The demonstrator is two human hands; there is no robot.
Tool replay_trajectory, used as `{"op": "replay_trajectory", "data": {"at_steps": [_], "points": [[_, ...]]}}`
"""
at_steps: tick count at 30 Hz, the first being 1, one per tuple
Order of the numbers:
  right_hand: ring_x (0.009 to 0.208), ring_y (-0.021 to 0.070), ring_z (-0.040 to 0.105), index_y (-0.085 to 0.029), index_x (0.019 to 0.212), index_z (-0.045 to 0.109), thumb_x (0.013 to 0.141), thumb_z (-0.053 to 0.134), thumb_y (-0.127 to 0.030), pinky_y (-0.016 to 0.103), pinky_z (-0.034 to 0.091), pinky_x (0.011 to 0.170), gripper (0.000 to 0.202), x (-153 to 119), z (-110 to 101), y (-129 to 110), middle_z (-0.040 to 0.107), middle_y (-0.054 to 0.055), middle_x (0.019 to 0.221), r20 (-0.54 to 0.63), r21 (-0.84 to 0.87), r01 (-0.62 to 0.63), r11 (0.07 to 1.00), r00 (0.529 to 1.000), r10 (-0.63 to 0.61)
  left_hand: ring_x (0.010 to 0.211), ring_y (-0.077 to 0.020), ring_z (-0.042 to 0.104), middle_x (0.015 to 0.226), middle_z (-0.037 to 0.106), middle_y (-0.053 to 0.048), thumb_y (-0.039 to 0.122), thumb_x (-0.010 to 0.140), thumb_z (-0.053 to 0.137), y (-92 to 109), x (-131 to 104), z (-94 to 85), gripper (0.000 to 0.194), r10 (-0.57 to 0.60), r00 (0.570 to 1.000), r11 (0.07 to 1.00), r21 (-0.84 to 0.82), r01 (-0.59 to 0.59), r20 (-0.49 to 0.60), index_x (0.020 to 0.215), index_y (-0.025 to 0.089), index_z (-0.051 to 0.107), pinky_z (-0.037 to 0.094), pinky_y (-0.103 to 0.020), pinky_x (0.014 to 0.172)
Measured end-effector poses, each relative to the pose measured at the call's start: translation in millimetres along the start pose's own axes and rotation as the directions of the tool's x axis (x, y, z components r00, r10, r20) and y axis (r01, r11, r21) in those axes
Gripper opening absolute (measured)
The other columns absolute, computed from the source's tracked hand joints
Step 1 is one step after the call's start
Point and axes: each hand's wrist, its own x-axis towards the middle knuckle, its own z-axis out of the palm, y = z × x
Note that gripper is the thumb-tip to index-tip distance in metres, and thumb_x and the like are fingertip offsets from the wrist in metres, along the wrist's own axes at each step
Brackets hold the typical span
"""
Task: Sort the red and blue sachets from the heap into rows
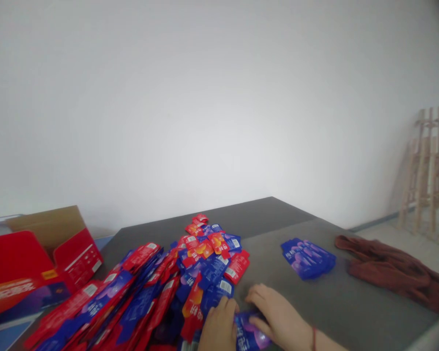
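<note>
At the bottom of the view, a flat blue carton (251,334) with a purple print lies between my two hands. My left hand (219,325) has its fingers bent together at the carton's left edge, beside the heap. From the other side my right hand (278,314) is closed on it, the thumb over the printed face and the fingers curled at the far edge. Close by on the left spreads a loose heap of flat red and blue cartons (208,263), several showing white barcodes. A fanned group of blue cartons (308,258) rests apart, farther right.
Long overlapping rows of red and blue cartons (109,302) cover the left of the dark table (256,222). An open red cardboard box (18,258) stands at far left. A brown cloth (395,270) lies on the right edge. Wooden racks (428,170) lean beyond, near the wall.
</note>
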Motion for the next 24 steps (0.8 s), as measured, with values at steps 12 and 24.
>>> {"op": "replay_trajectory", "data": {"at_steps": [12,24], "points": [[0.063,0.0154,0.055,-0.019,0.073,0.051,0.073,0.063,-0.051,0.028,0.044,0.065,0.034,1.6,14.0,30.3,0.058,-0.002,0.068,0.093,0.835,-0.212,0.509,0.964,0.249,0.079,-0.0155,0.059,0.081,0.062,0.000,0.017,0.080,0.042,5.2,3.5,-5.4,0.020,-0.080,0.995,0.883,-0.466,0.046,-0.054,0.093,0.018,0.058,0.040,-0.024,0.074],[0.041,0.0092,0.043,-0.022,0.075,0.047,0.079,0.048,-0.062,0.020,0.031,0.037,0.041,15.2,38.7,9.2,0.049,-0.006,0.059,0.083,0.798,-0.272,0.538,0.933,0.349,0.078,-0.0178,0.054,0.077,0.058,0.002,0.029,0.070,0.058,5.5,6.9,-2.6,0.014,-0.035,0.997,0.903,-0.426,0.061,0.069,0.077,0.018,0.056,0.036,-0.026,0.070]]}}
